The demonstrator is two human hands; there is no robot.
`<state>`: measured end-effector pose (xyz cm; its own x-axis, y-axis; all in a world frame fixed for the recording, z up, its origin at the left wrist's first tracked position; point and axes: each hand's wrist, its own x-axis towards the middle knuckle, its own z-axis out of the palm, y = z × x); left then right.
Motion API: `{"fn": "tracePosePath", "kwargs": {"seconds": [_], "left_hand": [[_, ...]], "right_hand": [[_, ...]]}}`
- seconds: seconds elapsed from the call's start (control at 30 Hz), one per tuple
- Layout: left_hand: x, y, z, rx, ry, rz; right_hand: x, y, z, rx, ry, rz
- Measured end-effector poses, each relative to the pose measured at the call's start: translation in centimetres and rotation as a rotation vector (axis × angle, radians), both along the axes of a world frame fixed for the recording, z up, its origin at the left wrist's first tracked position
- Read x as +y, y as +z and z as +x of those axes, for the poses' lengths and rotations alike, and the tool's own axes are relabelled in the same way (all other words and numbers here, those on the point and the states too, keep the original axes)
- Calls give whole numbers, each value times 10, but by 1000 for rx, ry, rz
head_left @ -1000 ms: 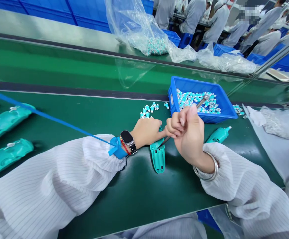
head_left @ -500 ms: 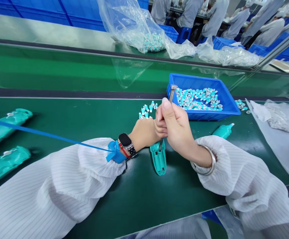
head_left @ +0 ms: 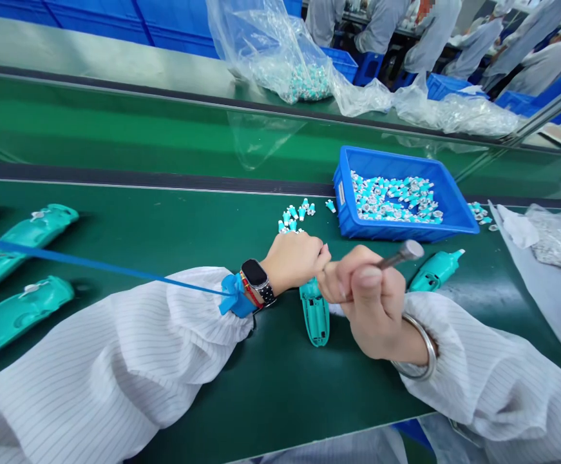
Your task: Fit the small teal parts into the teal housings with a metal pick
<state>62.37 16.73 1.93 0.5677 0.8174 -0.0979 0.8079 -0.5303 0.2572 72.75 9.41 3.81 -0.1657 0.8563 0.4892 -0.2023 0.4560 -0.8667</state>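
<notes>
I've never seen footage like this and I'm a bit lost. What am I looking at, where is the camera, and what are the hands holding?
There's no machine here. This single view comes from a camera worn on a person's head, looking down at their own bare hands over a green conveyor belt. The right hand grips a slim metal tool, its tip hidden by the fingers. The left hand, with a watch and a blue wrist strap, is closed over the top end of a teal plastic housing. More teal housings lie to the left. A blue plastic crate holds small teal-and-white parts.
</notes>
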Motion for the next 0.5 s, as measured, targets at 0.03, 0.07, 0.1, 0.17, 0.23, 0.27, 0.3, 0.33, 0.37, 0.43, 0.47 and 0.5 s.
{"fn": "tracePosePath", "kwargs": {"seconds": [0.03, 0.07, 0.1, 0.17, 0.23, 0.27, 0.3, 0.33, 0.37, 0.43, 0.47, 0.5], "left_hand": [[0, -1, 1, -4, 17, 14], [0, -3, 2, -13, 30, 28], [-1, -4, 2, -25, 40, 41], [-1, -6, 3, -42, 49, 57], [0, -6, 2, -37, 49, 48], [0, -6, 2, -29, 43, 41], [0, -6, 1, -18, 35, 36], [1, -6, 1, -9, 28, 37], [1, -6, 0, -2, 24, 45], [1, -8, 0, 1, 23, 69], [1, -9, -1, 2, 23, 78], [1, -10, -1, 6, 21, 83]], "right_hand": [[-3, -2, 2, 0, 4, 26], [-5, -5, 3, -2, 14, 48], [-6, -7, 4, -7, 28, 67], [-7, -10, 5, -13, 58, 92], [-4, -8, 5, -7, 69, 96], [-2, -4, 5, 21, 67, 82], [1, 2, 6, 63, 62, 61], [3, 10, 7, 106, 58, 38], [5, 19, 10, 142, 55, 20], [6, 36, 17, 163, 24, 26], [6, 43, 21, 98, -10, 45], [6, 49, 26, -20, -48, 67]]}}
